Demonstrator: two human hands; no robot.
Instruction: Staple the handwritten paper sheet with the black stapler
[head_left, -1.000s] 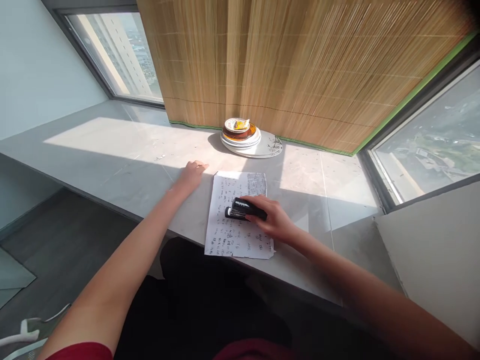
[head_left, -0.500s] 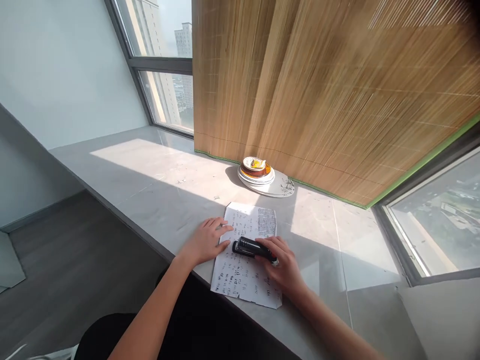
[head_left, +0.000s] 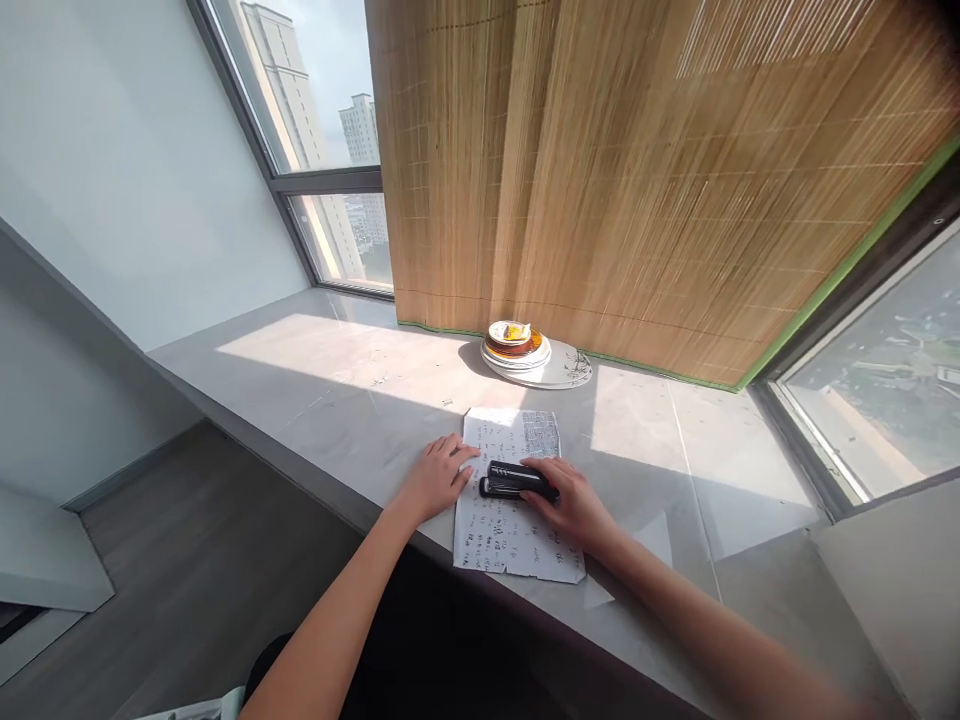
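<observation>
My right hand [head_left: 574, 508] is wrapped round the rear end of a black stapler [head_left: 508, 480]. The stapler's front points left, with its upper arm and its base showing as two separate bars. Beneath it lies a white sheet of paper [head_left: 517, 545], marked with rows of handwriting and a denser block at the top right; its lower edge is ragged. My left hand [head_left: 437, 480] rests at the paper's left edge with fingers apart, its fingertips on the sheet and close to the stapler's front, holding nothing.
A stack of plates [head_left: 517, 352], white and amber, stands behind the paper on an oval white platter [head_left: 570, 372], with a small yellow item [head_left: 514, 331] on top. A bamboo blind [head_left: 600, 200] hangs behind. The stone ledge [head_left: 337, 430] drops off along its front edge.
The view has tilted up slightly. The stapler has turned in my right hand, so its arm and base now show more distinctly. My left hand keeps its place at the paper's edge.
</observation>
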